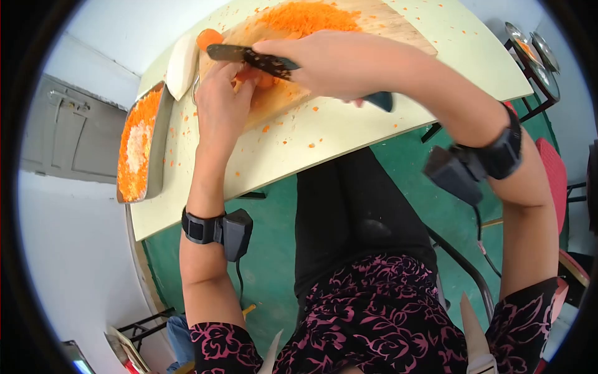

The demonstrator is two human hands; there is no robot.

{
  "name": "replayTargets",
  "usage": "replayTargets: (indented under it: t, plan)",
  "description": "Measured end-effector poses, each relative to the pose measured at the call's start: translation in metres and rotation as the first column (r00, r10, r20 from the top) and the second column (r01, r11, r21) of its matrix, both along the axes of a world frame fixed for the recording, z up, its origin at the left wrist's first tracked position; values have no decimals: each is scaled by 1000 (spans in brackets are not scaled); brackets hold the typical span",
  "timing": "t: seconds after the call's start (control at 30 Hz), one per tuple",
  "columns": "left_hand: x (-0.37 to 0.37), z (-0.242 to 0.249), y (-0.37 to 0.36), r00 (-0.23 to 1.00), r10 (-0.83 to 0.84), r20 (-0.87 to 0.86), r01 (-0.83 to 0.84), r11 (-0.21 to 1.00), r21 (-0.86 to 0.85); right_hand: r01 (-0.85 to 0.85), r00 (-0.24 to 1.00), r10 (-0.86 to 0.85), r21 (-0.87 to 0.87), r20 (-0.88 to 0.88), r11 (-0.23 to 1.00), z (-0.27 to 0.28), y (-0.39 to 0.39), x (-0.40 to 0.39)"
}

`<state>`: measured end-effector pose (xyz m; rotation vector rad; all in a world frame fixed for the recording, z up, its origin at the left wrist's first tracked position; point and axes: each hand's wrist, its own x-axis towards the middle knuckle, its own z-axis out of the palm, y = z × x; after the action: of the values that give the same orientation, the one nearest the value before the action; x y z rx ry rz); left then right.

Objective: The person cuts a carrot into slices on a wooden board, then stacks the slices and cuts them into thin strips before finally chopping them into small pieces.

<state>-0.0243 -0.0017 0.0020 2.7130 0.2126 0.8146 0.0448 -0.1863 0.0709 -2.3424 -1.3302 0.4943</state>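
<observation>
My right hand [336, 62] is wrapped round a knife with a dark green handle [380, 100]. Its dark blade [246, 57], speckled with orange bits, points left above my left hand [222, 93]. The fingers of my left hand are bent round a piece of carrot [265, 81] on the wooden cutting board [398, 31]; part of the carrot is hidden by the fingers and blade. Just beyond the fingertips lies another orange carrot piece [210, 40]. A heap of finely chopped carrot [308, 19] covers the far part of the board.
A metal tray [159, 149] of chopped carrot with a paler heap in its middle stands at the table's left edge. Beside the board lies a long white vegetable [182, 65]. Carrot crumbs dot the pale table [280, 162]. Metal dishes [526, 53] sit on a rack at right.
</observation>
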Motion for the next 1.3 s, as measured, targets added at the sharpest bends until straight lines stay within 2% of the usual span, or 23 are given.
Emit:
replayTargets:
  t: [0.1, 0.27, 0.37, 0.53, 0.67, 0.77, 0.97, 1.03, 1.13, 1.23, 1.3]
  plan:
    - [2, -9, 6, 986, -101, 133, 102, 995, 4, -15, 999, 16, -10, 43, 1000, -9, -9, 5]
    - [3, -6, 4, 994, -60, 95, 61, 998, -10, -53, 987, 61, -53, 148, 997, -7, 19, 7]
    - [3, -6, 3, 995, -57, 84, 58, 998, -6, -42, 998, 44, -32, 38, 999, -6, 30, 13]
    - [2, -4, 4, 1000, -9, 19, 7, 997, 74, -42, 997, 45, -52, 57, 998, -5, 37, 13]
    - [1, 2, -2, 1000, -7, 10, 8, 997, -80, -31, 995, 35, -42, 93, 999, -11, 31, 7]
    - [3, -10, 7, 993, -46, 109, 54, 996, -65, -51, 996, 48, -34, -74, 998, 2, -3, 10]
    - [-1, -20, 6, 983, -25, 184, 46, 992, -113, 51, 987, -42, 55, -156, 997, -5, -10, 8]
    - [-3, -22, 2, 979, -5, 202, 37, 987, -157, 68, 993, -55, 121, -108, 990, -3, -5, 3]
    - [-3, -21, 0, 981, 12, 192, 13, 992, -128, 86, 996, -87, 183, -2, 979, 1, -2, -5]
    - [-3, -20, 1, 986, 17, 166, -5, 997, -72, -14, 983, -33, 254, 178, 967, -8, 1, 1]
    - [-3, -19, 3, 985, 6, 170, 3, 999, -52, -34, 980, -19, 260, 200, 965, -14, 2, 1]
